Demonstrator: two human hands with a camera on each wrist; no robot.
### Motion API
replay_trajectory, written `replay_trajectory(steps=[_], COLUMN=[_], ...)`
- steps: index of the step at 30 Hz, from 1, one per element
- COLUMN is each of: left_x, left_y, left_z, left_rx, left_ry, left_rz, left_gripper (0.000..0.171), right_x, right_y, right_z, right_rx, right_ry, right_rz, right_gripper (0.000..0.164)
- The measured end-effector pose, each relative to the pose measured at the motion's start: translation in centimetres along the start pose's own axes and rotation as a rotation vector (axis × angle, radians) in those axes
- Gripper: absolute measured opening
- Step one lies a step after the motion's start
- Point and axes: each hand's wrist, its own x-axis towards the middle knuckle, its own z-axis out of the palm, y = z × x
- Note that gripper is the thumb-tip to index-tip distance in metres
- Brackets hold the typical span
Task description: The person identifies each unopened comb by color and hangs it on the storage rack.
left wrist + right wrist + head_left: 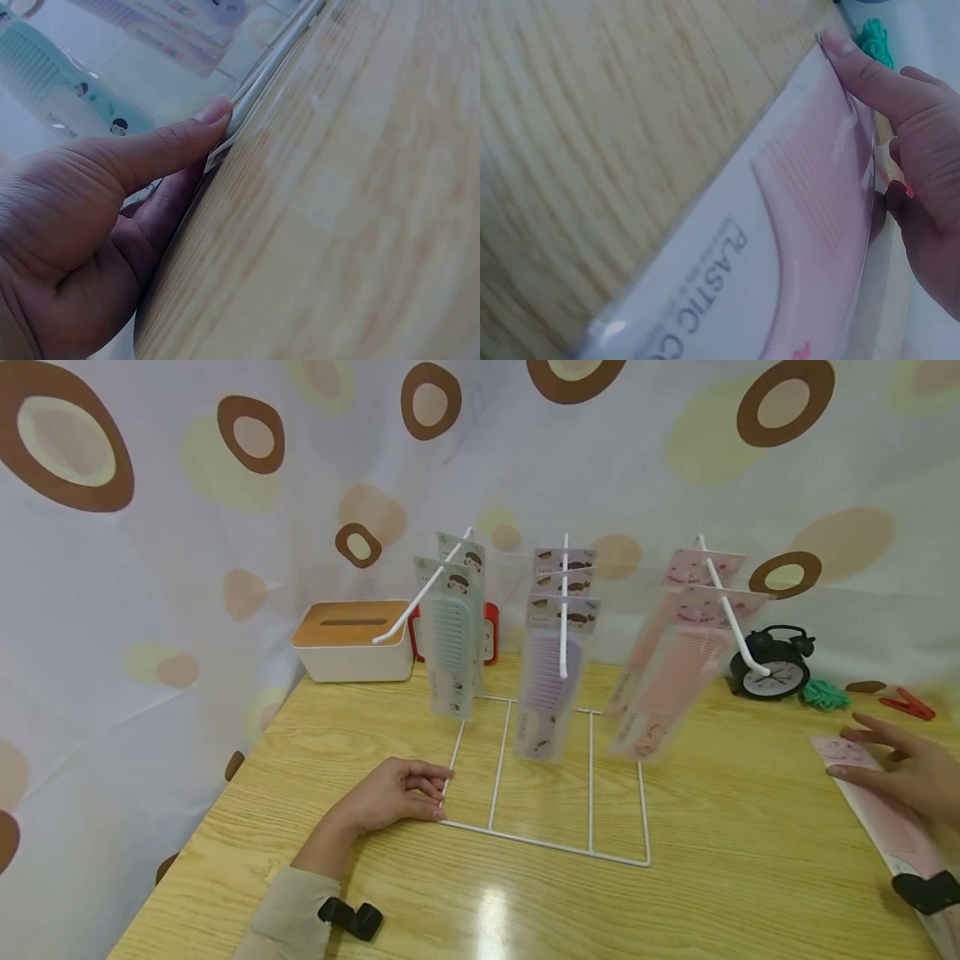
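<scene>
My left hand (393, 793) holds the front left corner of a white wire rack (543, 842), with the thumb against the wire in the left wrist view. Three prongs of the rack carry packaged combs: two green combs (450, 639) on the left, three purple combs (551, 672) in the middle and two pink combs (686, 672) on the right. Off to the right, my right hand (911, 772) grips another packaged pink comb (802, 187) by its card end, thumb on top. The fingers under that pack are partly hidden.
Behind the rack are a tissue box (348, 662) and a red clock (491, 633), partly hidden by the green combs. A black alarm clock (771, 668), a green cord bundle (825, 695) and a red clothespin (909, 703) lie back right. A patterned curtain (225, 552) borders the wooden table (420, 893).
</scene>
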Motion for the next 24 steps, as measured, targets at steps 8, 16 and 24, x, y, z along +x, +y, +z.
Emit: replay_trajectory(steps=[8, 16, 24], left_x=[-0.1, -0.1, 0.0], left_y=[0.3, 0.1, 0.1], left_z=[0.0, 0.0, -0.1], left_rx=[0.02, 0.018, -0.001], left_ry=[-0.003, 0.0, -0.007], left_rz=[-0.002, 0.011, 0.01], left_gripper=[0.055, 0.055, 0.056], right_x=[-0.9, -2.3, -4.3], right_y=[-1.3, -2.8, -8.0], right_z=[0.5, 0.2, -2.0], right_rx=[0.122, 0.482, 0.764], right_ry=[0.052, 0.177, 0.308], right_rz=[0.099, 0.137, -0.04], right_gripper=[0.098, 0.062, 0.048])
